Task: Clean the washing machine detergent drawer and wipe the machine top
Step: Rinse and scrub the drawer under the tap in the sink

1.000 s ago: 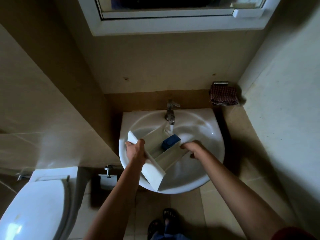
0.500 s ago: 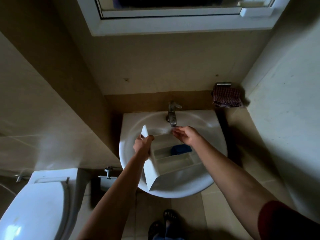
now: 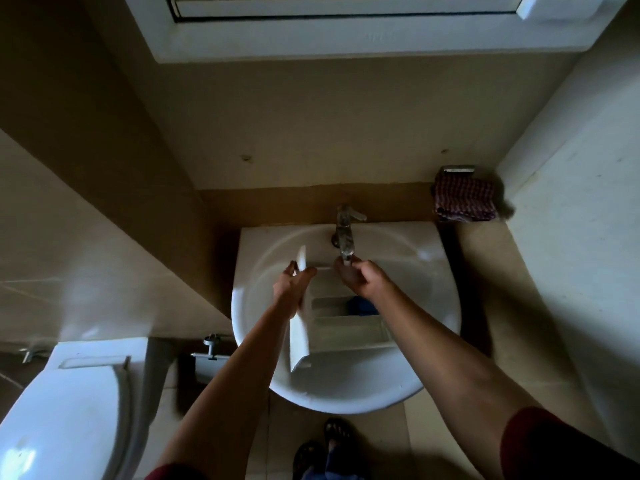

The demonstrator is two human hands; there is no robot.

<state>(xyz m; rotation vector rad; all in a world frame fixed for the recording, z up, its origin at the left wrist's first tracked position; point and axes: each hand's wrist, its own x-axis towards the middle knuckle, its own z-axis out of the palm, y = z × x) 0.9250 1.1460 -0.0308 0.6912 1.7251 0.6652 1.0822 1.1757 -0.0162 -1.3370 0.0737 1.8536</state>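
Drawer (image 3: 346, 327) lies in the bowl of the sink (image 3: 242, 306), front panel on edge at its left side and open compartments running right, a spot that by my reading lets rinse water drain away below. Far left stands a toilet (image 3: 69, 410), well apart and no part of the job. The left hand (image 3: 292, 282) grips the upper end of the front panel, thumb on the inner face and fingers wrapped behind it; the panel is the sturdiest handle, so this hold probably steadies the drawer against sliding on the curved bowl. A blue insert (image 3: 360, 306) sits in the far compartment, partly hidden by the right wrist. The right hand (image 3: 360, 277) is up at the mouth of the tap (image 3: 344, 230), fingers curled close about the spout tip; whether they pinch it or merely cup beneath it I cannot tell, nor whether water runs. A checked cloth (image 3: 464, 199) hangs on a wall holder at the right, well clear of the bowl, possibly kept dry for wiping.
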